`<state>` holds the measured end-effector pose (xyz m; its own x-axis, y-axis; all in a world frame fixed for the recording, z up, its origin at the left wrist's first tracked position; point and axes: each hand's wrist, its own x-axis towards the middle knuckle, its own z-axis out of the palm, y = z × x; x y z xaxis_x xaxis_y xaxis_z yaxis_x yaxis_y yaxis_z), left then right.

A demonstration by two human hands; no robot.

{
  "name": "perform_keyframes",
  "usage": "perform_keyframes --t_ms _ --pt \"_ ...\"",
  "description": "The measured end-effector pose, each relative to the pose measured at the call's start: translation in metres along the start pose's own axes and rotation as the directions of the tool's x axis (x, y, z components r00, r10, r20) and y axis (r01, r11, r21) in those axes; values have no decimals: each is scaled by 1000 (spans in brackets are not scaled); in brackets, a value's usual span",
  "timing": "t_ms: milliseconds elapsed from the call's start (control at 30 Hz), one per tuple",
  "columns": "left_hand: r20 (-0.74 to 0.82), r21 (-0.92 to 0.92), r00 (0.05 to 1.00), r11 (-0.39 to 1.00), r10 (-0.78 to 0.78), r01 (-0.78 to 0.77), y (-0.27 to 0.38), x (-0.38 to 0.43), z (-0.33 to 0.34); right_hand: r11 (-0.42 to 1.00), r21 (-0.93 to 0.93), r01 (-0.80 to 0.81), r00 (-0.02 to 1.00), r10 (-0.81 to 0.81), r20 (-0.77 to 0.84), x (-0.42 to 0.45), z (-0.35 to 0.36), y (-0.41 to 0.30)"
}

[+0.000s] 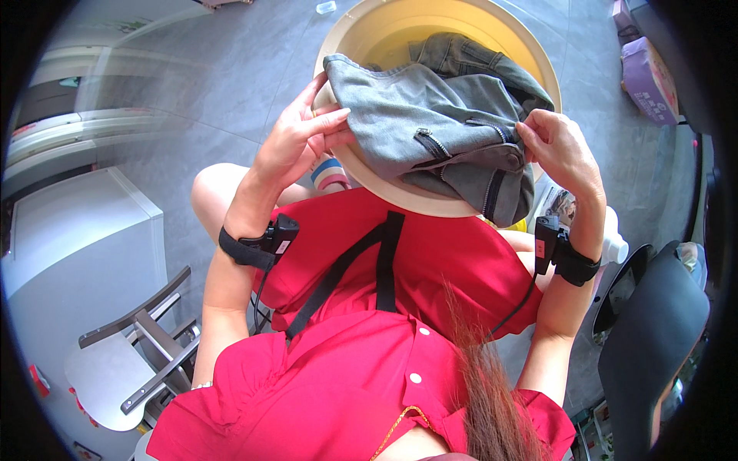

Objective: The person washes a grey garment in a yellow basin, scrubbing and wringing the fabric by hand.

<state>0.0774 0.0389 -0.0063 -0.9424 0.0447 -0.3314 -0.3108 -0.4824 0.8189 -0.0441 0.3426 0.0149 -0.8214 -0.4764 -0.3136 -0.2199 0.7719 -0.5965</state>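
Observation:
A grey-green denim garment (398, 115) with metal zippers and a dark button lies across the near side of a large yellow plastic basin (403, 204). Part of the cloth hangs over the near right rim, and a darker bunched part rests further back inside the basin. My left hand (308, 127) is at the garment's left edge, its thumb on top and its other fingers partly hidden beneath the cloth. Between the thumb and fingers of my right hand (550, 141) the garment's right edge is pinched, near the button. Each wrist carries a strapped black device.
To the left stand a white cabinet (86, 219) and a folding chair (104, 374). On the right are a dark chair (651, 340), a white bottle (614, 236) and a purple box (648, 80). A small clear plastic piece (326, 7) lies on the grey floor beyond the basin.

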Motion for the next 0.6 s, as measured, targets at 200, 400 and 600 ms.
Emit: perform_keyframes --t_ms 200,400,600 --pt "-72 43 996 998 58 -55 -3 5 -8 998 60 -25 989 33 -143 4 0 -5" --pt "-171 109 974 985 151 -133 3 10 -2 998 44 -52 967 61 -246 16 6 4" --pt "-259 175 945 972 199 -157 6 12 1 993 39 -108 975 113 -190 18 4 6"
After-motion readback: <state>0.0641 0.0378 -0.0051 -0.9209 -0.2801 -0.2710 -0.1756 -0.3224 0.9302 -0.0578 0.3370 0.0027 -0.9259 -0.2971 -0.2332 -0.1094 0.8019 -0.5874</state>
